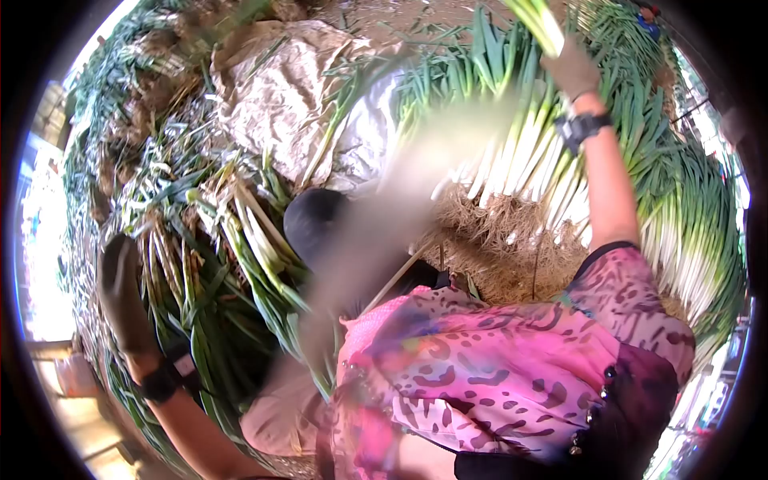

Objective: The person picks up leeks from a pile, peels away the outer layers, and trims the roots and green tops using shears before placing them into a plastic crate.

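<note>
My right hand (573, 72), in a glove, is closed round the pale stalks of a few green onions (538, 24) at the upper right, above a long row of green onions (520, 152) with roots toward me. Over at the left edge, my left hand (122, 300), also gloved, has its fingers stretched out and nothing visible in it. Beside it lies a looser pile of green onions (256, 224) with yellowed, dry leaves. A pale blurred streak crosses the middle of the view; what it is cannot be made out.
A crumpled tan sheet (276, 96) lies at the upper middle left, with a whitish sheet (370, 128) beside it. A dark rounded object (312, 224) sits near the centre. Loose roots lie below the row. More green onions (688, 240) stretch along the right.
</note>
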A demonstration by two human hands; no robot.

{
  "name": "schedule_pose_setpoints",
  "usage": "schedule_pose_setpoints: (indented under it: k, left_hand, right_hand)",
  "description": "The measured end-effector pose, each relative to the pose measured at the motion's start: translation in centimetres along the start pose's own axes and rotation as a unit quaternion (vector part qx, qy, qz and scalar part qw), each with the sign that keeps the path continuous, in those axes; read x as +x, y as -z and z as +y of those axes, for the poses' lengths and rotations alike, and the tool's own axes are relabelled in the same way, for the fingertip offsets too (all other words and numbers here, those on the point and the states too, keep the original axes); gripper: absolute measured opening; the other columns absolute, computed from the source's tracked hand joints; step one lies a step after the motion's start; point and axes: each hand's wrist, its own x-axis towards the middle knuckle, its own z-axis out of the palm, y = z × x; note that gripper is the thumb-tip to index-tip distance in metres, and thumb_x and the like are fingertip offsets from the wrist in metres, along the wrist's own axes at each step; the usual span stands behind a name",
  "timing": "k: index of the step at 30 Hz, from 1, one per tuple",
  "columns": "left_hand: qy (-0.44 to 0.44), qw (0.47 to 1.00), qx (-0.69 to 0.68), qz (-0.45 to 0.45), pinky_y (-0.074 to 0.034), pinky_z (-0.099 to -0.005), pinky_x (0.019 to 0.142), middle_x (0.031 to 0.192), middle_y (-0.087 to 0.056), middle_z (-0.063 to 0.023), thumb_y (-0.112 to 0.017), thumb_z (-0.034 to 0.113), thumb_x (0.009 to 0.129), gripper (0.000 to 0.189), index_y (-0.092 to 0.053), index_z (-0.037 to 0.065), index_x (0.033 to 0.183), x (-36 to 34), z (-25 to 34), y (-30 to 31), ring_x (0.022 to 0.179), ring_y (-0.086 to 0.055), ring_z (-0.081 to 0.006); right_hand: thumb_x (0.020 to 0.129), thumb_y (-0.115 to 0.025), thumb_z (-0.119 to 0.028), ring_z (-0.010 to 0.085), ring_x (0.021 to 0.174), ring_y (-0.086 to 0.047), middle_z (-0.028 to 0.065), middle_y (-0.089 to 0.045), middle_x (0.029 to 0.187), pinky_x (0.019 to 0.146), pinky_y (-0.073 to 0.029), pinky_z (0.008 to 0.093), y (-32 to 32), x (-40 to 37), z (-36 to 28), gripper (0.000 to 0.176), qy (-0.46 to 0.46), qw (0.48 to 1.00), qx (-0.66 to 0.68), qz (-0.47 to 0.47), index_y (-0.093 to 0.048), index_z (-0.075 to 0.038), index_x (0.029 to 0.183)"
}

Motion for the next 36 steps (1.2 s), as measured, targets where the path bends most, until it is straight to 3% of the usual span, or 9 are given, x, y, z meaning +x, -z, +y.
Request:
schedule_pose_setpoints:
  k: [3,5,7,9,19,27,30,33,36]
  left_hand:
    - [0.164,0.979,-0.120,0.005,-0.049,-0.0319,0.094,0.126,-0.062,-0.0125,-0.056,0.011,0.100,0.027,-0.065,-0.001,0.123,-3.0,-4.4,-5.4,0.109,-0.060,-0.0216]
    - [0.094,0.988,0.016,-0.122,-0.050,-0.0287,0.082,0.118,-0.064,-0.0089,-0.059,0.011,0.098,0.027,-0.066,-0.001,0.120,-5.7,-6.0,-8.2,0.096,-0.061,-0.0173]
    - [0.242,0.943,-0.183,-0.140,-0.050,-0.0271,0.074,0.107,-0.066,-0.0053,-0.063,0.013,0.096,0.026,-0.067,-0.001,0.117,-8.0,-7.7,-11.9,0.087,-0.061,-0.0135]
    - [0.433,0.846,-0.292,-0.105,-0.049,-0.0260,0.076,0.101,-0.067,-0.0029,-0.066,0.014,0.095,0.027,-0.067,-0.002,0.116,-8.9,-8.0,-16.3,0.087,-0.061,-0.0120]
    - [0.449,0.874,-0.098,-0.161,-0.055,-0.0384,0.075,0.094,-0.075,-0.0159,-0.082,0.047,0.077,0.066,-0.068,-0.002,0.119,-18.0,-19.8,-27.7,0.082,-0.072,-0.0262]
    - [0.405,0.863,0.288,-0.084,-0.048,-0.0447,0.100,0.129,-0.057,-0.0180,-0.087,0.043,0.071,0.083,-0.048,0.003,0.133,-15.5,-12.3,-26.6,0.124,-0.054,-0.0365]
    - [0.504,0.838,0.153,-0.140,-0.052,-0.0435,0.097,0.126,-0.063,-0.0240,-0.085,0.037,0.073,0.076,-0.050,0.000,0.130,-16.9,-17.1,-26.7,0.119,-0.061,-0.0392]
    - [0.543,0.833,0.054,-0.088,-0.054,-0.0422,0.091,0.110,-0.073,-0.0203,-0.075,0.034,0.076,0.052,-0.067,0.002,0.116,-18.5,-19.4,-26.8,0.106,-0.069,-0.0361]
    - [0.547,0.834,0.010,-0.075,-0.054,-0.0405,0.087,0.103,-0.075,-0.0168,-0.072,0.035,0.078,0.046,-0.071,0.004,0.112,-18.1,-19.2,-25.1,0.099,-0.071,-0.0332]
  right_hand:
    - [0.086,-0.073,-0.032,0.0367,0.113,-0.067,0.0233,-0.068,0.121,0.100,-0.052,0.0433,-13.4,-1.9,7.9,0.060,-0.202,0.968,0.073,-0.132,-0.054,0.000,0.134]
    - [0.084,-0.069,-0.040,0.0389,0.116,-0.065,0.0251,-0.068,0.120,0.099,-0.052,0.0430,-20.9,-5.3,12.3,0.065,-0.255,0.952,0.051,-0.161,-0.057,0.003,0.131]
    - [0.082,-0.067,-0.033,0.0378,0.119,-0.063,0.0251,-0.066,0.125,0.102,-0.050,0.0412,-24.6,-4.8,13.1,0.055,-0.366,0.924,0.051,-0.101,-0.064,0.003,0.124]
    - [0.079,-0.066,-0.031,0.0412,0.117,-0.063,0.0279,-0.066,0.122,0.099,-0.051,0.0433,-26.2,-3.3,15.1,0.048,-0.323,0.935,0.081,-0.119,-0.070,0.002,0.114]
    - [0.086,-0.054,-0.044,0.0458,0.099,-0.065,0.0303,-0.069,0.104,0.090,-0.049,0.0461,-28.9,-4.2,20.6,0.051,-0.124,0.978,0.006,-0.170,-0.071,0.003,0.096]
    - [0.087,-0.056,-0.067,0.0394,0.114,-0.063,0.0264,-0.069,0.116,0.099,-0.047,0.0399,-29.3,-0.9,22.2,0.080,-0.128,0.959,0.014,-0.252,-0.069,0.009,0.108]
    - [0.090,-0.059,-0.055,0.0422,0.118,-0.060,0.0292,-0.064,0.122,0.101,-0.046,0.0443,-26.6,-0.9,15.3,0.067,-0.012,0.945,-0.266,-0.192,-0.064,0.006,0.117]
    - [0.091,-0.066,-0.041,0.0423,0.128,-0.054,0.0254,-0.053,0.143,0.108,-0.044,0.0443,-22.7,-4.1,-0.2,0.069,0.126,0.988,-0.080,-0.029,-0.047,0.002,0.142]
    - [0.096,-0.063,-0.034,0.0211,0.109,-0.063,0.0167,-0.069,0.117,0.096,-0.047,0.0321,-19.8,-7.1,-18.9,0.049,0.245,0.899,0.234,-0.278,-0.061,0.004,0.126]
